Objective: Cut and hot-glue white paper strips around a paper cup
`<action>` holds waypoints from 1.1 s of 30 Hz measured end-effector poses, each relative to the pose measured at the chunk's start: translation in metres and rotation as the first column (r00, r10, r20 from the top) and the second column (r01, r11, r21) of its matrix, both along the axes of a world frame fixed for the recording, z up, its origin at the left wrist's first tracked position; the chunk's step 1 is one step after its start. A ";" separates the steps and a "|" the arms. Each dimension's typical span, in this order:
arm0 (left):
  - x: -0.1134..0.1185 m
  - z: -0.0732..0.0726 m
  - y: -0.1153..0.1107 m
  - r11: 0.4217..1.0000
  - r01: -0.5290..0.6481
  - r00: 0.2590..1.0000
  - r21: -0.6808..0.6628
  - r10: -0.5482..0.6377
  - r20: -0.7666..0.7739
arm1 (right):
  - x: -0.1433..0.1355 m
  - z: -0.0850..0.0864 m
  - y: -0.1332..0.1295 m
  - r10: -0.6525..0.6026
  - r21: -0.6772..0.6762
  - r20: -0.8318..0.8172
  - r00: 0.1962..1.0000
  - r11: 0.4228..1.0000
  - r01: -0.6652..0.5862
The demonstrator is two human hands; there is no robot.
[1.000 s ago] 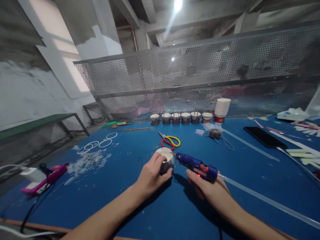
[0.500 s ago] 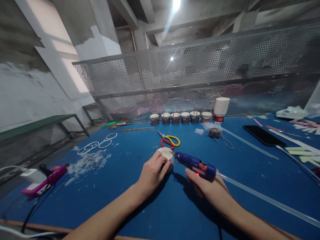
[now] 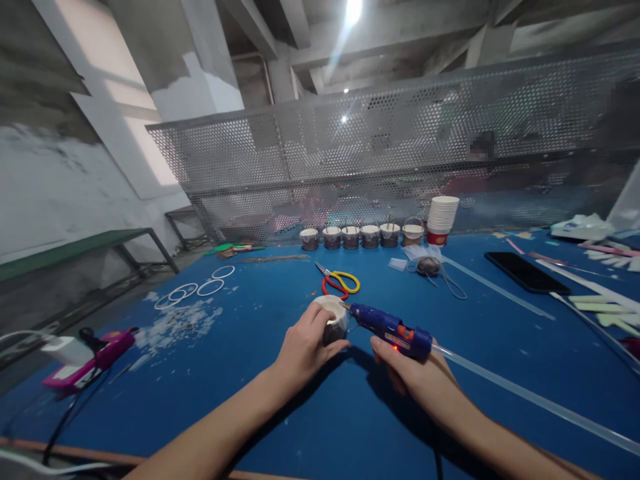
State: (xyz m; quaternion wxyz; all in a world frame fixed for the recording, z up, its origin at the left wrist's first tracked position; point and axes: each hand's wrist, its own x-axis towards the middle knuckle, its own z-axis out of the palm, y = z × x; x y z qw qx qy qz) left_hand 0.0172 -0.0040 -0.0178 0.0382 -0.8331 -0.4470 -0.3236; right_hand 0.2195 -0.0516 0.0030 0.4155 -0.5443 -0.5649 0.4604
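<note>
My left hand point(image 3: 309, 337) is closed around a small paper cup point(image 3: 340, 328) with a white rim and a dark grey wrapped side. Its thumb lies low along the near side of the cup. In my right hand point(image 3: 405, 367) is a blue hot glue gun point(image 3: 387, 327), its nozzle at the cup's right rim. A long clear glue stick point(image 3: 530, 395) sticks out of the gun's back end, and a small red light glows on its body. Just beyond the cup lie scissors point(image 3: 345, 283) with red and yellow handles.
Several wrapped cups point(image 3: 370, 237) stand in a row at the back, beside a stack of paper cups point(image 3: 442, 217). Grey twine point(image 3: 429, 267) and a phone point(image 3: 525, 272) lie to the right. White rings point(image 3: 210, 287) and a pink power strip point(image 3: 95, 363) are on the left.
My left thumb has moved down and away from the cup's side, so more of the dark wrapping shows. The glue gun and my right hand have stayed nearly still.
</note>
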 end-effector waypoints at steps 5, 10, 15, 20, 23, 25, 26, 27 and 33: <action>0.002 0.015 -0.011 0.998 -0.002 1.000 0.064 0.003 -0.018 | 0.003 -0.001 0.004 -0.017 0.032 -0.021 1.000 0.999 0.018; -0.007 0.032 -0.016 0.954 0.008 0.999 0.299 0.008 -0.050 | 0.004 0.000 0.008 -0.024 0.009 -0.029 0.999 1.000 0.025; -0.025 0.046 -0.016 0.914 -0.003 0.995 0.406 -0.037 0.090 | 0.002 -0.001 0.009 -0.032 -0.012 -0.048 0.998 0.999 0.032; -0.038 0.053 -0.018 0.893 -0.176 0.963 0.415 0.068 0.262 | 0.001 -0.004 0.010 -0.031 0.007 -0.023 0.999 0.999 0.031; -0.043 0.058 -0.015 0.869 -0.369 0.908 0.329 0.263 0.325 | 0.001 -0.002 0.010 -0.019 -0.015 -0.035 0.999 1.000 0.018; -0.045 0.061 -0.010 0.874 -0.406 0.893 0.266 0.318 0.317 | 0.000 0.000 0.010 -0.028 -0.029 -0.034 0.999 0.999 0.027; -0.045 0.062 -0.006 0.886 -0.394 0.900 0.246 0.319 0.296 | -0.001 0.001 0.009 -0.029 -0.033 -0.029 0.999 0.999 0.028; -0.046 0.062 -0.002 0.901 -0.368 0.915 0.228 0.308 0.260 | -0.001 0.001 0.009 -0.031 -0.038 -0.022 0.999 0.999 0.031; -0.057 0.041 0.019 0.992 -0.003 1.000 0.127 0.004 -0.011 | -0.001 0.001 0.009 -0.039 -0.047 -0.002 0.999 0.998 0.039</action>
